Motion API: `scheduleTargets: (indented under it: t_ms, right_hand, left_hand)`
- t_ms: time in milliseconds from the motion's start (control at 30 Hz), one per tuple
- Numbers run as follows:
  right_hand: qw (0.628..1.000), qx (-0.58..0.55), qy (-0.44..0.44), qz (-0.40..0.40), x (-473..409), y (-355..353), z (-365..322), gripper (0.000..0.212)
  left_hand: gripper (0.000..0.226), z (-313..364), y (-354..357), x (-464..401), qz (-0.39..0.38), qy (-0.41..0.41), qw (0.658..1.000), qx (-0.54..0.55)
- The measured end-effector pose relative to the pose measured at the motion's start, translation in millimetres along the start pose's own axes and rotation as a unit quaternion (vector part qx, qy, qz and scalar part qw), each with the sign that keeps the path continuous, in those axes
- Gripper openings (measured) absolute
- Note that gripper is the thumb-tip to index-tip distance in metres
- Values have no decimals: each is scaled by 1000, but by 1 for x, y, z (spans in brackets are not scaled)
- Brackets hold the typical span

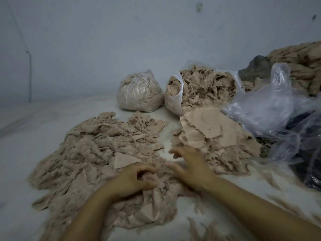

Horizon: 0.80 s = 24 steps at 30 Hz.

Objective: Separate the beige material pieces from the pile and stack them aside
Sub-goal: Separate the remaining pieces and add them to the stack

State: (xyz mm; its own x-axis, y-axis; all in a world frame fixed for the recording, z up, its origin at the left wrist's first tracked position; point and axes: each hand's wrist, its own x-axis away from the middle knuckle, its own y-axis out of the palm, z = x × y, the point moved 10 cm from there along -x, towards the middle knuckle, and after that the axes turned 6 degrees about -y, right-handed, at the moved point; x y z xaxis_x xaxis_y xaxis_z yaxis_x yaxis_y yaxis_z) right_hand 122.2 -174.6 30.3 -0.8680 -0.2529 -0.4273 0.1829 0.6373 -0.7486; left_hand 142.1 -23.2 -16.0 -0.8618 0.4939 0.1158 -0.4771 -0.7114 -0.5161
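Fingers (147,171) of the left hand (133,180) curled round a tuft of frayed beige scrap at the near edge of the loose pile (97,150); fingers of the right hand (187,164) spread and relaxed, blurred, hovering low between that pile and the stacked pieces (208,129), holding nothing that can be made out. The pile sprawls over the white surface (34,122) on the left, a mix of fluffy shredded fibre and flat ribbed cut pieces, one pale triangular piece (125,160) lying just beyond the left hand. The sorted stack sits to the right, flatter sheets layered on top, touching an open plastic bag of scrap (199,87); a tied bag (139,93) stands just beside that one. Judged handling: very light, limp, no stiffness, not fragile, but fibres cling and tangle, so a piece will likely drag fluff along with it. Best hold looks like a pinch on a clean cut edge or corner of a flat piece, the other hand pressing the pile down while peeling it free
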Motion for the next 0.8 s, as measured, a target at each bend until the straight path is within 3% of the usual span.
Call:
scheduleTargets:
  t_ms: [33, 67, 167, 233, 333, 367, 433, 567, 633, 733, 800]
  right_hand:
    - [997, -7, 1, -73, 11, 27, -3, 34]
    - [994, -14, -4, -110, 19, 42, -3, 18]
    - [992, -103, 29, -73, 29, 32, 6, 36]
    - [979, -181, 63, -62, 35, 21, 10, 38]
    - [953, -260, 87, -131, 43, 17, 5, 29]
    - [941, -284, 110, -150, 46, 18, 5, 34]
    - [913, -341, 176, -136, 49, 18, 13, 42]
    - [902, -367, 218, -63, 48, 26, 20, 30]
    - [863, -433, 261, -9, 51, 30, 30, 31]
    - [795, -520, 309, 39, 56, 26, 44, 9]
    - [812, -498, 305, 0, 58, 28, 43, 14]
  left_hand:
    - [10, 4, -2, 1, 31, 16, 999, -19]
    - [8, 6, -6, 2, 63, 24, 998, -3]
    - [21, 5, -16, 5, 117, 10, 987, 106]
    - [21, 13, -8, 2, 104, 12, 989, 104]
    - [18, 32, 5, -5, 74, 38, 993, 84]
    - [16, 36, 10, -8, 57, 40, 994, 87]
    - [15, 39, 20, -13, 30, 41, 995, 84]
    - [24, 36, 36, -14, 2, 35, 990, 137]
    - [24, 31, 39, -12, -6, 28, 991, 132]
    - [35, 16, 17, -11, 74, 20, 987, 138]
    - [37, 11, 9, -9, 99, 25, 979, 179]
